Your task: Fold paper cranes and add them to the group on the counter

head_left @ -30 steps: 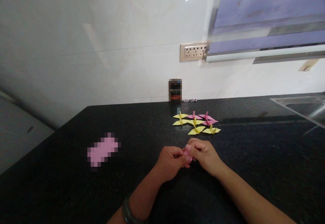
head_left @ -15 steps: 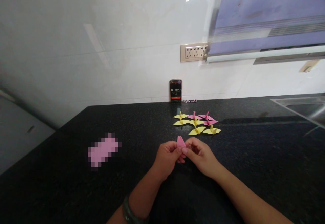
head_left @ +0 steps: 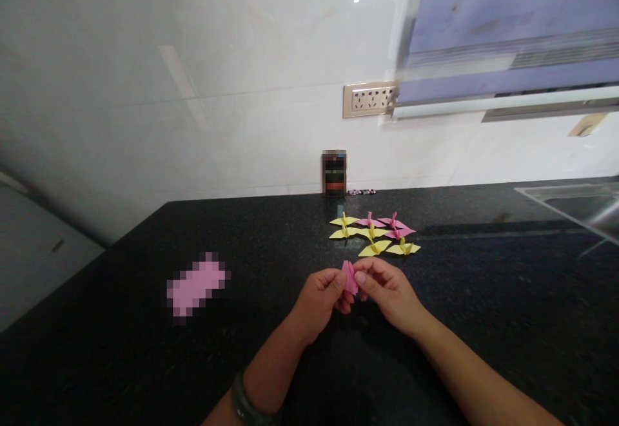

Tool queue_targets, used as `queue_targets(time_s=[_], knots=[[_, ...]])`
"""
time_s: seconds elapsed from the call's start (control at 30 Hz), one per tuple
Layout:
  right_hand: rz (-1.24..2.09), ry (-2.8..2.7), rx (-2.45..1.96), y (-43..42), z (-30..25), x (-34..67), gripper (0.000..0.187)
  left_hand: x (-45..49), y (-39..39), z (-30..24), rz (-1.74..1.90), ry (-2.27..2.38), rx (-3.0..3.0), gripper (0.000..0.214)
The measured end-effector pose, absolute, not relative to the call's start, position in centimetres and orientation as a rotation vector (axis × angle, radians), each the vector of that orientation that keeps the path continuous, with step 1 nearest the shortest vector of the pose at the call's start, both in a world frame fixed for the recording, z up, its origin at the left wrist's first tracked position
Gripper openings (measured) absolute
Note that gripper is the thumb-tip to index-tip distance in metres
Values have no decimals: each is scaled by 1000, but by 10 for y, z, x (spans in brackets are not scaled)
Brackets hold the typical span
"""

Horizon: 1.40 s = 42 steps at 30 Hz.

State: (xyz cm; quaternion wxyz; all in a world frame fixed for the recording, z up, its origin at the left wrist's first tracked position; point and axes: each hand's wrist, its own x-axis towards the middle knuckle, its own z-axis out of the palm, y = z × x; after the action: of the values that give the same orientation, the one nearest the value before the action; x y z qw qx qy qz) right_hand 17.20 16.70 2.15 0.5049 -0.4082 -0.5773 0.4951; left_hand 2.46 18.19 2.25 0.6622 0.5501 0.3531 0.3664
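Both the left hand (head_left: 316, 297) and the right hand (head_left: 387, 290) pinch a small pink paper fold (head_left: 348, 276) between their fingers; uneven pressure could skew its crease or tear it.

The folded paper (head_left: 349, 276) pinched between the hands is pink. Beyond it the paper cranes (head_left: 373, 233) are a mix of yellow and pink. The table (head_left: 483, 297) is black with fine pale speckles. The wall (head_left: 217, 91) is glossy white tile, the socket plate (head_left: 369, 98) pale gold. The wristband (head_left: 244, 405) is dark green-grey.
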Motion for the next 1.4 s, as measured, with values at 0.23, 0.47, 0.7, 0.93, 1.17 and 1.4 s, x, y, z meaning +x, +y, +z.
queue_targets(time_s=[0.23, 0.47, 0.7, 0.93, 1.17, 1.4], knots=[[1195, -1417, -978, 168, 20, 172, 19, 25, 183, 18, 827, 757, 1165, 35], [1168, -1430, -972, 168, 19, 171, 16, 24, 183, 18, 850, 830, 1204, 31], [1090, -1346, -1040, 170, 15, 171, 15, 25, 183, 18, 897, 820, 1085, 25], [797, -1502, -1097, 168, 16, 170, 11, 27, 182, 22, 956, 890, 1072, 26], [715, -1569, -1170, 167, 15, 168, 12, 28, 182, 22, 1027, 935, 1166, 25], [853, -1446, -1135, 168, 7, 166, 16, 28, 183, 17, 1110, 865, 1109, 27]])
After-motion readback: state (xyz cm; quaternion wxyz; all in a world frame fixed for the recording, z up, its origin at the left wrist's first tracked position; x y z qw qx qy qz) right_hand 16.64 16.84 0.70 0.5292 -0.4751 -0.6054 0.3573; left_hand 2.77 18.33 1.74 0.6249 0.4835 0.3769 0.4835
